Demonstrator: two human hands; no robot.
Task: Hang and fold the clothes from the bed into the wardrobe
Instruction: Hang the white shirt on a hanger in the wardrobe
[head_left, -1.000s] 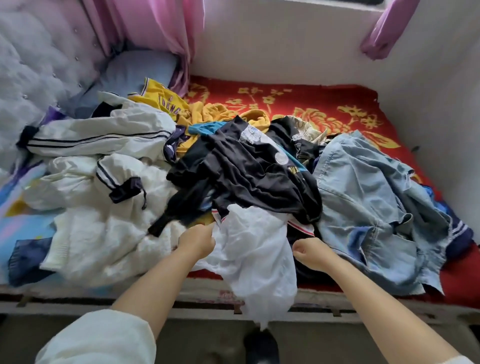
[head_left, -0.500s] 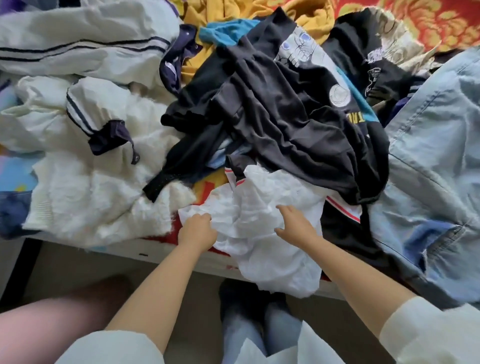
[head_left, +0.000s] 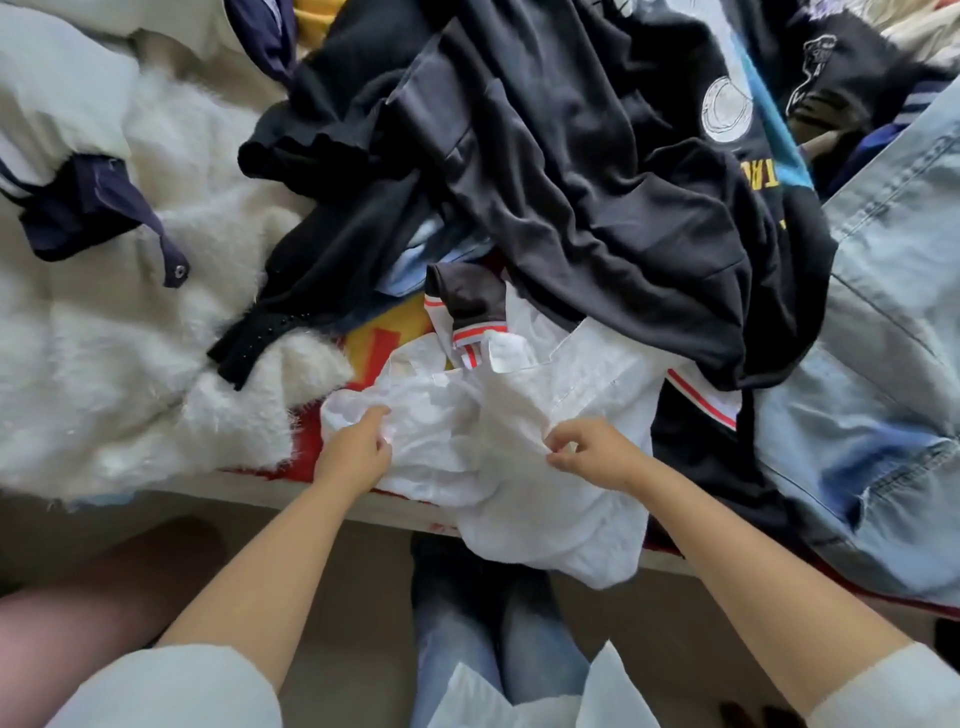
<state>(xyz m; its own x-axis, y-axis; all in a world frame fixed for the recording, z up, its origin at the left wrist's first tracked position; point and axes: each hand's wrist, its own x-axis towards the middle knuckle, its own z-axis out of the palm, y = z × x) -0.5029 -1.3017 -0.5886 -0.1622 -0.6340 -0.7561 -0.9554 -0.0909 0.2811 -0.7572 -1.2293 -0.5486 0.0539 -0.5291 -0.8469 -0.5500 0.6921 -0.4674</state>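
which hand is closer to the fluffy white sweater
Left. The left hand grips the white shirt just beside the fluffy white sweater at the bed edge. The right hand pinches the shirt farther over, toward the denim jacket.

White shirt (head_left: 519, 447), black top (head_left: 597, 171), light-blue denim (head_left: 893, 322), white fluffy sweater (head_left: 156, 332).

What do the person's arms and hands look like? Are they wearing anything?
Both forearms are bare. White sleeves are pushed up near each elbow, on the left arm and the right arm. The left hand and right hand wear no gloves, and no rings or watch show.
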